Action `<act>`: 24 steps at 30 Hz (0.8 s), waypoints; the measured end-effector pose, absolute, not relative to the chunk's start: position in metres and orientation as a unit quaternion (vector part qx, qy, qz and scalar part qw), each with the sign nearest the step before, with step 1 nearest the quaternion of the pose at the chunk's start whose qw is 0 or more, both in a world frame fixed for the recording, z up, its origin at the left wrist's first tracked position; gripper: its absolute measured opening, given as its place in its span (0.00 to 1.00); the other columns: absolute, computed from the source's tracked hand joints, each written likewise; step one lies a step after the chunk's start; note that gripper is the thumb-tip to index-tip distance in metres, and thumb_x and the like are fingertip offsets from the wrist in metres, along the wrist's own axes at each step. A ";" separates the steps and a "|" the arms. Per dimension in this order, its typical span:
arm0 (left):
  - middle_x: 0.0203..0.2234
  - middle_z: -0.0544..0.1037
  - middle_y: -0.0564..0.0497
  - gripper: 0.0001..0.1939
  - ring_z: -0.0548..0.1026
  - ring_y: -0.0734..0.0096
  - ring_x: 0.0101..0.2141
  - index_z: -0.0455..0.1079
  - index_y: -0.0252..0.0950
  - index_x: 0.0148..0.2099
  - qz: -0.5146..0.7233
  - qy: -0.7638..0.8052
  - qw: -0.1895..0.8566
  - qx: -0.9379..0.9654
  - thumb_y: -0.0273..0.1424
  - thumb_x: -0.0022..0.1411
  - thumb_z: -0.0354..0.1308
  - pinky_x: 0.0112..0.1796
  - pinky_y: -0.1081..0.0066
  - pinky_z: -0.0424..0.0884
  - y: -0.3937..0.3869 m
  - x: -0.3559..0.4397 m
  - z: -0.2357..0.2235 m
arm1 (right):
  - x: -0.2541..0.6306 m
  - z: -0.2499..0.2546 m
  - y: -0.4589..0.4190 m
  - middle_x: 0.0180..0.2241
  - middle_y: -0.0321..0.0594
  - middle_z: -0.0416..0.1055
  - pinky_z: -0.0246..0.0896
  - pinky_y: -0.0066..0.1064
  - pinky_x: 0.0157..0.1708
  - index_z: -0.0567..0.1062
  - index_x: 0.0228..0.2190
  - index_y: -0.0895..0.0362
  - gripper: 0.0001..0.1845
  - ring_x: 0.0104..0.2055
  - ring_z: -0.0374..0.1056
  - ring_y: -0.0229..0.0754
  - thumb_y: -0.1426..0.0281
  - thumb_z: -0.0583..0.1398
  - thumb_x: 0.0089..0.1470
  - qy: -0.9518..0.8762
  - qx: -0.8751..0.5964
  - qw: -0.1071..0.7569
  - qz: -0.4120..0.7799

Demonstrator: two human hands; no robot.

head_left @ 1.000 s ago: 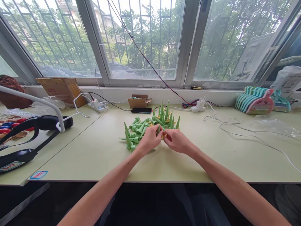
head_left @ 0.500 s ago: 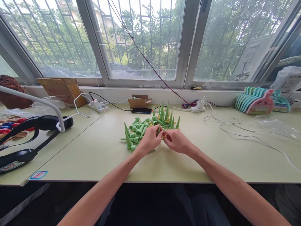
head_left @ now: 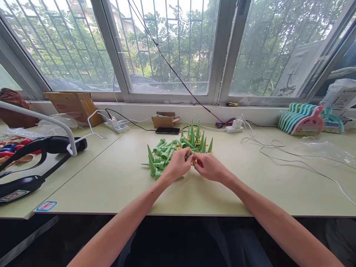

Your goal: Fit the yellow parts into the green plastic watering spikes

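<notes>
My left hand (head_left: pixel 178 163) is closed around a green plastic watering spike (head_left: pixel 188 152), its pointed tip showing above the fingers. Right beside it, my right hand (head_left: pixel 209 165) is pinched, fingertips meeting the left hand's at the spike. Whatever sits between the right fingertips is too small and covered to make out. A heap of loose green spikes (head_left: pixel 160 163) lies left of and behind my left hand, some tipped over, some pointing up. Behind both hands, several green spikes (head_left: pixel 198 130) stand upright among small yellow parts (head_left: pixel 198 141), partly covered by my hands.
A black phone (head_left: pixel 167 130) and an opened small carton (head_left: pixel 165 120) lie behind the heap. Power strips (head_left: pixel 116 127) and white cables (head_left: pixel 274 144) run along the back. Teal and pink dustpan-like items (head_left: pixel 308 120) stand far right; a black strapped headset (head_left: pixel 41 159) lies left.
</notes>
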State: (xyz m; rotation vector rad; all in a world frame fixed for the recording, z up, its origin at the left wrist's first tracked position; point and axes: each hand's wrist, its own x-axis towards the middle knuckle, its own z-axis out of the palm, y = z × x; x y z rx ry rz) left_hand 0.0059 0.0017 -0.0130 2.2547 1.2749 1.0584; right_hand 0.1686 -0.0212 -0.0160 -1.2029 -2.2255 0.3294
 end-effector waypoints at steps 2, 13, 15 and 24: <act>0.19 0.68 0.55 0.08 0.63 0.76 0.22 0.68 0.35 0.30 0.373 0.447 0.173 0.794 0.30 0.60 0.51 0.26 0.73 0.59 0.002 0.006 -0.013 | 0.169 -0.016 -0.021 0.22 0.33 0.64 0.46 0.25 0.25 0.61 0.23 0.56 0.10 0.23 0.54 0.32 0.72 0.52 0.56 -0.834 -0.454 0.288 0.122; 0.19 0.68 0.56 0.07 0.63 0.76 0.21 0.68 0.35 0.30 0.367 0.446 0.177 0.797 0.29 0.59 0.51 0.27 0.73 0.60 0.000 0.005 -0.012 | 0.168 -0.016 -0.022 0.21 0.32 0.62 0.45 0.26 0.25 0.60 0.22 0.56 0.11 0.22 0.53 0.32 0.71 0.52 0.56 -0.835 -0.465 0.267 0.120; 0.19 0.68 0.56 0.07 0.63 0.76 0.22 0.68 0.35 0.30 0.365 0.446 0.174 0.798 0.29 0.59 0.51 0.27 0.73 0.60 0.000 0.005 -0.012 | 0.168 -0.016 -0.022 0.21 0.32 0.62 0.45 0.25 0.25 0.59 0.23 0.56 0.11 0.22 0.53 0.32 0.71 0.52 0.56 -0.835 -0.469 0.263 0.120; 0.19 0.69 0.55 0.07 0.64 0.75 0.22 0.68 0.35 0.31 0.359 0.446 0.177 0.801 0.29 0.60 0.51 0.28 0.73 0.60 0.001 0.005 -0.014 | 0.168 -0.016 -0.021 0.22 0.33 0.64 0.45 0.25 0.25 0.61 0.23 0.56 0.10 0.23 0.54 0.33 0.71 0.52 0.56 -0.838 -0.469 0.255 0.115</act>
